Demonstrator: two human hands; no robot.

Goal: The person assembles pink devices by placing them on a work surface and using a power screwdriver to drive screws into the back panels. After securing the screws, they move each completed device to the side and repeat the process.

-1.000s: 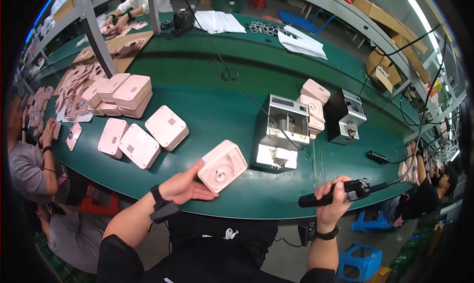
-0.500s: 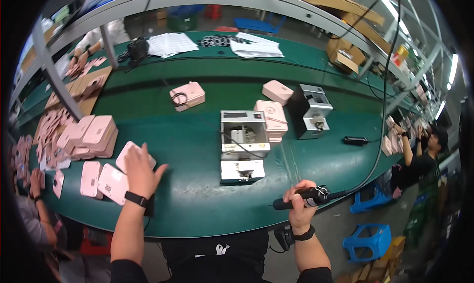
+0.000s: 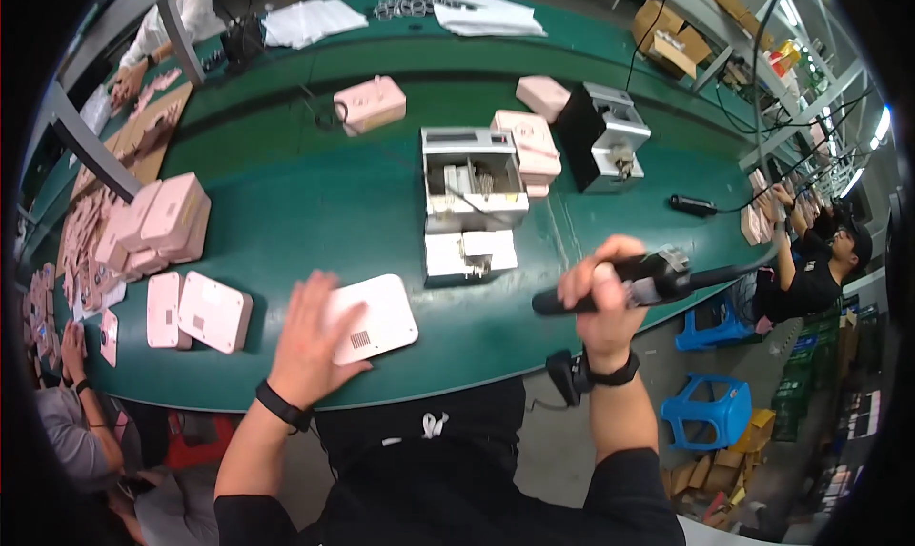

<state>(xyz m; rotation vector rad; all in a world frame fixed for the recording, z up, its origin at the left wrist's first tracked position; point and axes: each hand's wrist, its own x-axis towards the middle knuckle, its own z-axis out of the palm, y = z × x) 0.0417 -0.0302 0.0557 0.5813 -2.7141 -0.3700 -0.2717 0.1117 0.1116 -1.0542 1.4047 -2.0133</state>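
My left hand [image 3: 317, 341] lies on the left part of a pale pink plastic housing [image 3: 389, 308], fingers stretched out and thumb spread along its near side. The housing rests on the green table, its flat face with small corner holes and a vent grille turned up. In my closed right hand [image 3: 607, 303] is a black corded electric screwdriver [image 3: 658, 277], held above the table's near right edge with its narrower end toward the left. Between the hands, a little farther off, stands a grey metal screw feeder [image 3: 472, 193].
Two pink housings [image 3: 214, 313] lie left of my hand, before a stack of more [image 3: 176, 222]. A second screw feeder [image 3: 610, 141] stands right of several pink units [image 3: 527, 146]. A black tool [image 3: 693, 205] lies at right. Co-workers sit on both sides; blue stools [image 3: 707, 408] stand right.
My left hand has moved right, and the pink housing under it has slid from the group at left to in front of me. My right hand has risen slightly with the screwdriver; the view has tilted down.
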